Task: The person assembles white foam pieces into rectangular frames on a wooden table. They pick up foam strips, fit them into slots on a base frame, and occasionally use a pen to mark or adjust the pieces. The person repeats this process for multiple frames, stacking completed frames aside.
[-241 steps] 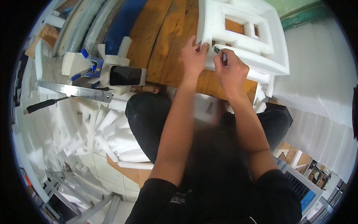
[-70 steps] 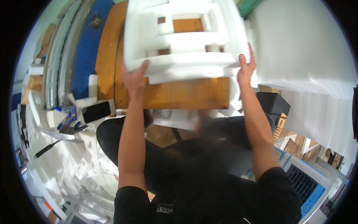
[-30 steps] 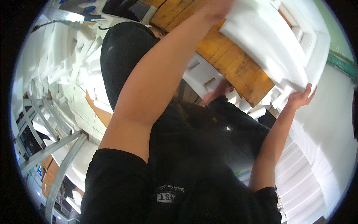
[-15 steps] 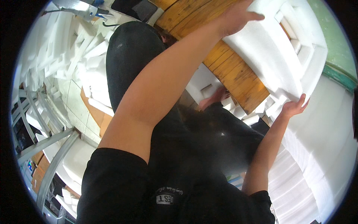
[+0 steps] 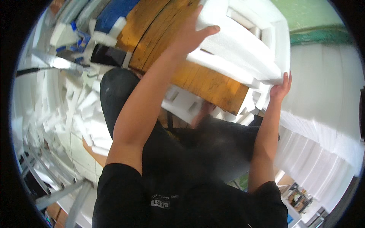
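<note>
Between my two hands is a thick white foam packing piece [image 5: 235,40] with a rectangular opening in its middle. It is held tilted over a wooden bench [image 5: 216,83]. My left hand [image 5: 190,36] grips its left end, thumb stretched along the near face and the other fingers partly hidden. At the right near corner, my right hand [image 5: 280,89] presses its fingers against the foam's outer side. Another white foam strip [image 5: 218,64] shows beneath the piece, above the bench top; whether the two touch I cannot tell.
A dark flat device [image 5: 107,56] lies left of the bench, near a shiny metal tool [image 5: 61,62]. White foam scraps [image 5: 93,117] are heaped on the left. Tall stacks of white foam sheets [image 5: 323,83] stand on the right. A metal frame [image 5: 61,195] is at lower left.
The whole view has shifted, so bench, hands and foam sit farther left in the picture. Both hands keep their hold on the foam piece, and a foam strip now shows beneath it.
</note>
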{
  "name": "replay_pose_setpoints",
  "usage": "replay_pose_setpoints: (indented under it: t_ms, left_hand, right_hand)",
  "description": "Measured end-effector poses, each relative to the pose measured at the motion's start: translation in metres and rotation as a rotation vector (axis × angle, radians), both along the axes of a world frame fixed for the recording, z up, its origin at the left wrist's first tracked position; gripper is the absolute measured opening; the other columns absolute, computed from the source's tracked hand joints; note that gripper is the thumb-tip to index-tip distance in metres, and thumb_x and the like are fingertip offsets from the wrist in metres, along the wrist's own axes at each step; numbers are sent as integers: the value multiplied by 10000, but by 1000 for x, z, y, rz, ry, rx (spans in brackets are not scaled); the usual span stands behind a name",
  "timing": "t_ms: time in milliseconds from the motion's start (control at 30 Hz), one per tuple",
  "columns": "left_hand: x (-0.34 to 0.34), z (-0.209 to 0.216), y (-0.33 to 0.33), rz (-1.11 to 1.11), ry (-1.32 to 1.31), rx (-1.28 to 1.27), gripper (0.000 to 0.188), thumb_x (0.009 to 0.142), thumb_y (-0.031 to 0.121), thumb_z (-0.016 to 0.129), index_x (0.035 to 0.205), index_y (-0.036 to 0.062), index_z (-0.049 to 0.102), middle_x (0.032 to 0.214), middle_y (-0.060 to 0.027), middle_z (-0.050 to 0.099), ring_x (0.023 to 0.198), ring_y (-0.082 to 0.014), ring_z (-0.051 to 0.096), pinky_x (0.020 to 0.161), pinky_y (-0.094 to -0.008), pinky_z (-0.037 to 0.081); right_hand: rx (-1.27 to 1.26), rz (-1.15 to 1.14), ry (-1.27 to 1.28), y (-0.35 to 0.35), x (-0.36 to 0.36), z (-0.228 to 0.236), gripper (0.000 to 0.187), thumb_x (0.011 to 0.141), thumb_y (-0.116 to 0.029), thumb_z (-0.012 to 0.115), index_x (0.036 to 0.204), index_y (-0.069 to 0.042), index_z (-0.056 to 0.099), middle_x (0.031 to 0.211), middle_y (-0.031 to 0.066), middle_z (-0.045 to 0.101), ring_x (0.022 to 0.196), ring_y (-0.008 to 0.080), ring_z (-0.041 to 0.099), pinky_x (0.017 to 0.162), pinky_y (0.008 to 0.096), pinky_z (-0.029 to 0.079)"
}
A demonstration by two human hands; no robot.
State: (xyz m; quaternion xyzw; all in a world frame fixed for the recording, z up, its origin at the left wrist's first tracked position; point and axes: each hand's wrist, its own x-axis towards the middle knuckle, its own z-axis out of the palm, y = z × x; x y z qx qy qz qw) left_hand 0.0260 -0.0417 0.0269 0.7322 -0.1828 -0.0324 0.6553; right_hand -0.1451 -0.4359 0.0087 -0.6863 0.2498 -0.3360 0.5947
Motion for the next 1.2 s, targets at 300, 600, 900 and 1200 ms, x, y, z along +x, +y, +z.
replay_pose_setpoints:
  t_ms: [300,600,900,1200]
  left_hand:
    - [-19,166,104,-335,-360,-177,779,1071,592,390,1584,6,368,1522,-163,500,1351,-269,494,1137,-427,349]
    - [-127,307,92,-228,15,-667,1060,1017,772,246,1606,-107,188,1663,-208,300,1547,-330,274,1268,-431,184]
    - [-181,377,127,-394,-31,-682,1056,1008,768,323,1603,-98,209,1644,-211,338,1529,-328,314,1257,-436,231]
    - [-195,396,177,-200,-490,-594,654,1097,479,403,1554,12,402,1516,-183,510,1428,-277,443,1241,-440,263]
  right_hand:
    - [27,322,-369,41,-104,195,1080,926,-706,574,1627,31,211,1671,186,298,1547,332,280,1273,460,193]
    - [-423,213,-409,107,-211,306,1253,754,-627,708,1617,99,162,1673,248,259,1570,354,240,1278,428,163]
    - [-493,90,-587,153,-266,361,1162,746,-544,713,1593,105,254,1576,276,385,1512,369,337,1241,417,230]
    - [-305,108,-768,111,-313,342,858,952,-376,506,1637,37,194,1701,216,221,1567,335,235,1273,482,170]
